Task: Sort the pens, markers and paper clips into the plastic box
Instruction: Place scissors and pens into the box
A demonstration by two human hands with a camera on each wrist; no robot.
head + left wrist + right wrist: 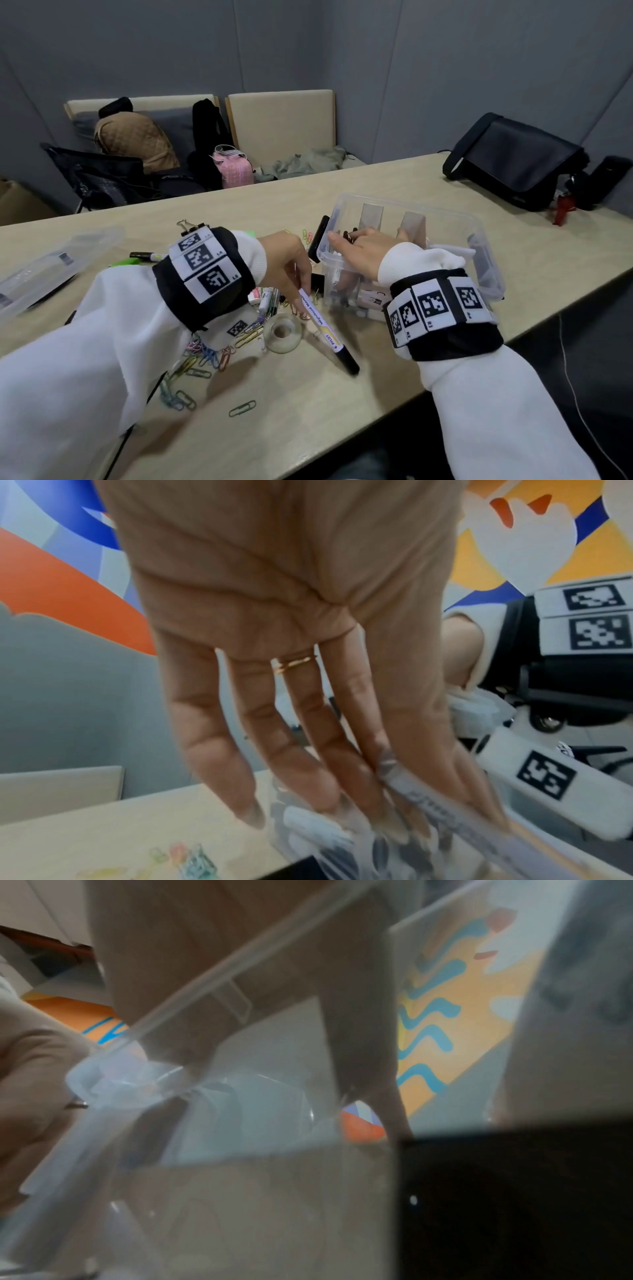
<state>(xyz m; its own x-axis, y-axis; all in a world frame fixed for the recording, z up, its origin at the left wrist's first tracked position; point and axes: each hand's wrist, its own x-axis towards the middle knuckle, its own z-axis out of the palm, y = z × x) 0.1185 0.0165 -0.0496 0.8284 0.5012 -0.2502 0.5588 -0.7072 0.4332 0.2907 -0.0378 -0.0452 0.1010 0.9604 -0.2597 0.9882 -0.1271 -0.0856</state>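
Left hand (pixel 286 260) pinches a whiteboard marker (pixel 325 330) above the paper clips (pixel 202 356), while right hand (pixel 363 251), fingers relaxed, reaches into the plastic box (pixel 479 240) on the tabletop (pixel 342 411).

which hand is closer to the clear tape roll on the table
Left. The left hand holds a whiteboard marker right beside the tape roll; the right hand is farther off, over the plastic box.

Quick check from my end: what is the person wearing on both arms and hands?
Both arms wear white sleeves with ribbed cuffs. Each wrist carries a black band faced with white tiles bearing black square tag codes: left wrist band, right wrist band. The left hand wears a thin gold-coloured ring. The right hand is bare.
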